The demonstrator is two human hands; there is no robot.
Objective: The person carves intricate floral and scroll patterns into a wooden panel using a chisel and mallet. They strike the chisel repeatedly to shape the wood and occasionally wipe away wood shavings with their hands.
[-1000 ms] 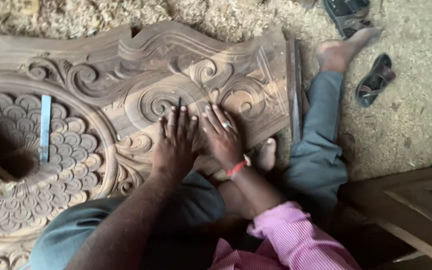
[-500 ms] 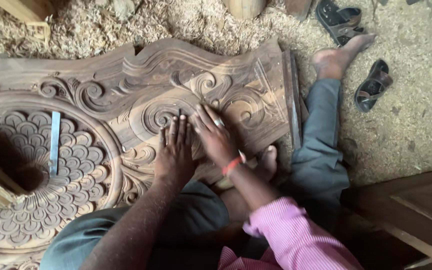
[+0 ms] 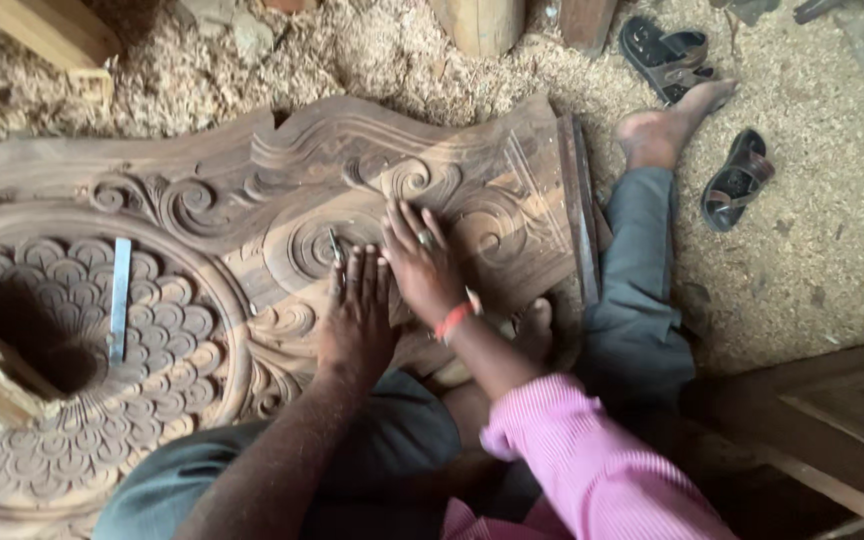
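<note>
Fingers of the left hand (image 3: 357, 315) lie nearly flat and close together on the large brown carved wooden panel (image 3: 252, 200), their tips beside a thin metal carving tool (image 3: 335, 245) that stands against a spiral scroll; whether they actually pinch it I cannot tell. Pressing down this way seems meant to steady both blade and board.

Far left on the same panel, a flat grey metal chisel (image 3: 119, 298) rests on the ring of scale-like petals, likely parked within reach.

Just right of the left hand, the right hand (image 3: 422, 262) spreads open, palm down, fingers fanned over the neighbouring scroll, gripping nothing; it looks like a brace holding the work still. An orange band (image 3: 452, 320) circles its wrist above a pink striped sleeve (image 3: 582, 460).

Further right, a bare foot (image 3: 657, 130) in grey trousers stretches past the panel's right edge onto sawdust-covered ground (image 3: 832, 250), and two dark sandals (image 3: 702, 110) lie far right, slipped off beside it.
</note>
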